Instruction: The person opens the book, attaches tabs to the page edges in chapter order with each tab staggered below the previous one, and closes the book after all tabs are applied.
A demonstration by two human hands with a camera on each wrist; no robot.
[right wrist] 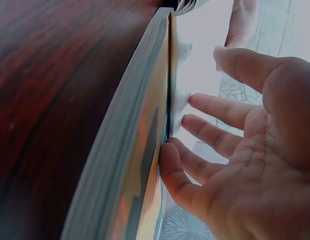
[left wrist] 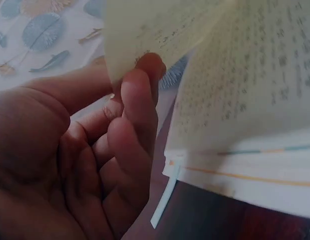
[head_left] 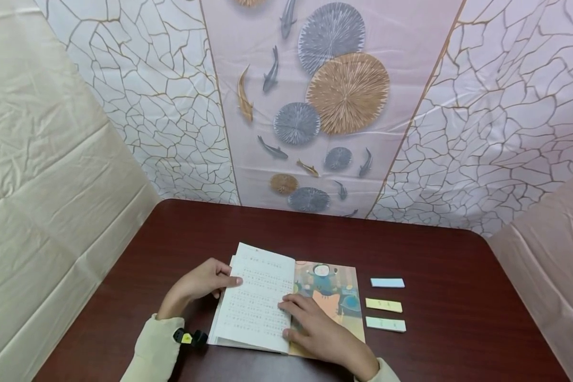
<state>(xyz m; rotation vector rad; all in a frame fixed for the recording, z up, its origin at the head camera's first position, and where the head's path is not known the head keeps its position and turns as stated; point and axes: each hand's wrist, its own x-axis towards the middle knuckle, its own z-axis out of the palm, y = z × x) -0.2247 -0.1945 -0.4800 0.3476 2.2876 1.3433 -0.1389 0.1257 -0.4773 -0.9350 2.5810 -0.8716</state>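
An open book (head_left: 262, 313) lies on the table, with a text page on its left side and a coloured picture page (head_left: 348, 286) on its right. My left hand (head_left: 207, 278) pinches the outer edge of a page (left wrist: 155, 30) between thumb and fingers, and that page stands raised off the sheets beneath in the left wrist view. A narrow pale strip (left wrist: 166, 195) pokes out of the book's edge there. Across the inner fold, my right hand (head_left: 320, 331) rests on the book with its fingers spread; in the right wrist view the fingertips (right wrist: 171, 155) touch near the gutter.
Right of the book lie three small sticky-note pads: blue (head_left: 387, 283), yellow (head_left: 384, 305) and green (head_left: 385, 324). The dark red table (head_left: 434, 276) meets patterned cloth (head_left: 181, 106) at the back and plain cloth (head_left: 43, 185) at the left side.
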